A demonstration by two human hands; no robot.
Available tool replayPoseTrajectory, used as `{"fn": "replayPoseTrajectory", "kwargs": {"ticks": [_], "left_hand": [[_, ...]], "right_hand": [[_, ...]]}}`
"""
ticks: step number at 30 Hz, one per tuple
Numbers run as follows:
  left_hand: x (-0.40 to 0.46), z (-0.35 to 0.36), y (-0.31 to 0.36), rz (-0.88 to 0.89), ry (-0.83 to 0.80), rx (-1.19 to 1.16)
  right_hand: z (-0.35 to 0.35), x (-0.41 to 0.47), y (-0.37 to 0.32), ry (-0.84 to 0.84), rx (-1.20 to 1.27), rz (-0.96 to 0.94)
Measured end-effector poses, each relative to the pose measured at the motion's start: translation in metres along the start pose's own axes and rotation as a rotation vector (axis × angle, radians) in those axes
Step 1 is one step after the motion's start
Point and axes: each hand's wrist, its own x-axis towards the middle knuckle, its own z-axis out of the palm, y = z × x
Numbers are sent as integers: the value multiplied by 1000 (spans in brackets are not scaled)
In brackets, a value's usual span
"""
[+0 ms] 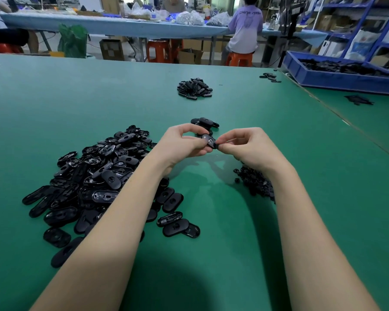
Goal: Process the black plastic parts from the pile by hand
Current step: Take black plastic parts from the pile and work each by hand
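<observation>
One black oval plastic part (pixel 209 140) is held above the green table (pixel 211 221) between both hands. My left hand (pixel 182 144) grips its left end with curled fingers. My right hand (pixel 245 147) pinches its right end between thumb and fingertips. A large pile of black oval parts (pixel 94 176) lies under and left of my left forearm. Just behind the hands sit a few black oval parts (pixel 204 122). A heap of small black bits (pixel 255 181) lies beside my right wrist, partly hidden by the forearm.
A further pile of black parts (pixel 194 88) sits far centre on the table. A blue bin (pixel 337 78) full of black pieces stands at the far right, with loose pieces (pixel 358 100) nearby. People sit at a blue table beyond.
</observation>
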Motion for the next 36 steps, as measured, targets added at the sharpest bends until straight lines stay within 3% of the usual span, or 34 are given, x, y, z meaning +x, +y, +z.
{"fn": "replayPoseTrajectory", "kwargs": {"ticks": [10,23,31,36], "left_hand": [[-1,0,-1,44,-37,-34],[1,-1,-2,54,-59,48],[-1,-5,3,-10,-112,-134],[1,4,6,34,-33,-19]], "right_hand": [[3,3,-3,119,23,56],[7,3,-4,124,65,110],[2,-4,-3,46,186,199],[7,-1,-3,49,214,154]]}}
